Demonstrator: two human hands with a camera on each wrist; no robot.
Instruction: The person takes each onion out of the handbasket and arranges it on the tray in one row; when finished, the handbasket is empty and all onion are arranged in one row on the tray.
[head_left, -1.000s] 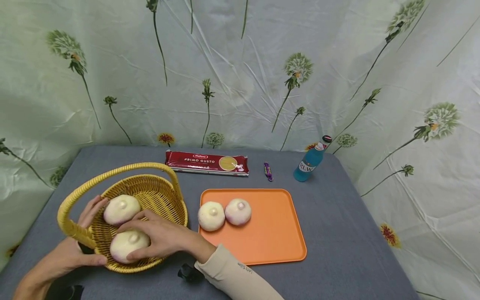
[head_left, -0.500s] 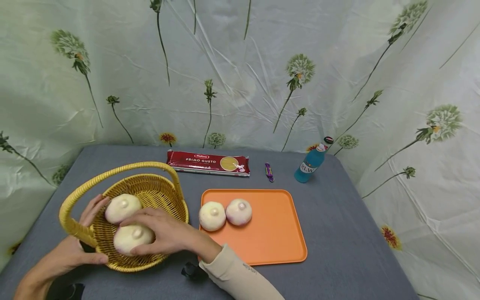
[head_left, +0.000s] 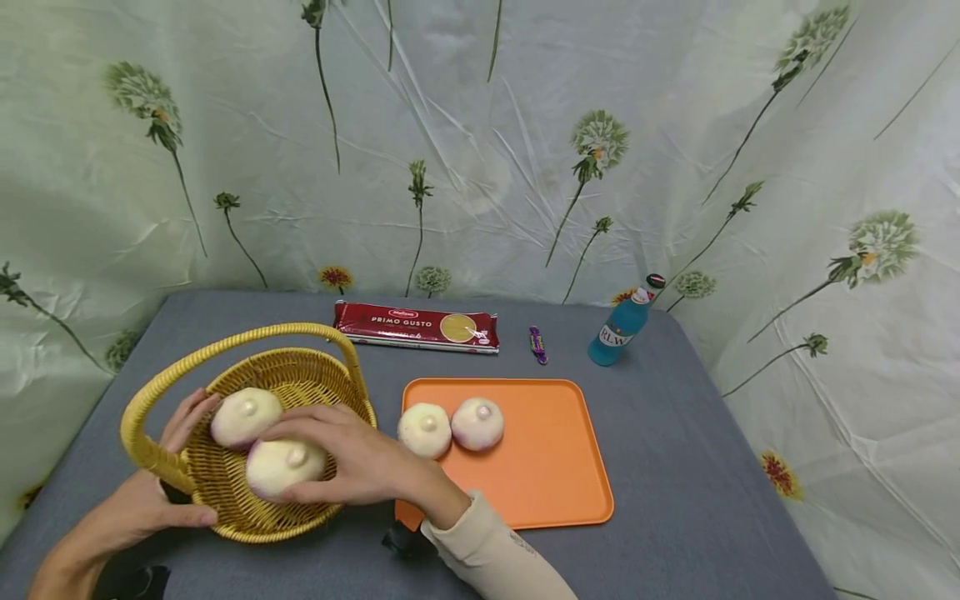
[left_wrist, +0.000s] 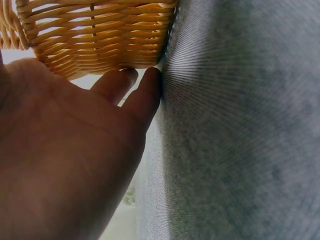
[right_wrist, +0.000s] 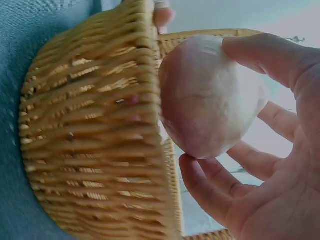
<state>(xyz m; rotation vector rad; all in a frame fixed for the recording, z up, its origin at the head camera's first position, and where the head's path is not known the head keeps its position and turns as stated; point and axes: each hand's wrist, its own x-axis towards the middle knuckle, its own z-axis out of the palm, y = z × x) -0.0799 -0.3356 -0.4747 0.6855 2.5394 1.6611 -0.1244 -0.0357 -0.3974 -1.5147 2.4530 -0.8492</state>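
My right hand [head_left: 352,454] grips a white turnip [right_wrist: 207,97] with a purple-tinged base, thumb on one side and fingers on the other. In the right wrist view this turnip is at the height of the rim of the yellow wicker basket [right_wrist: 95,130]. A second turnip [head_left: 246,418] lies inside the basket at the left. My left hand [head_left: 138,500] holds the basket's left side below the handle, thumb at the front rim. In the left wrist view, fingers [left_wrist: 142,97] touch the woven wall from outside, low by the cloth.
Right of the basket lies an orange tray [head_left: 540,467] bearing two more turnips [head_left: 425,431] at its left. Behind are a red spaghetti pack [head_left: 416,327], a purple-wrapped candy [head_left: 537,344] and a blue bottle [head_left: 621,327]. The basket's tall handle [head_left: 225,343] arches over its opening.
My right hand has lifted the front turnip from the basket's bottom and moved it right and up. My left hand keeps its place on the basket.
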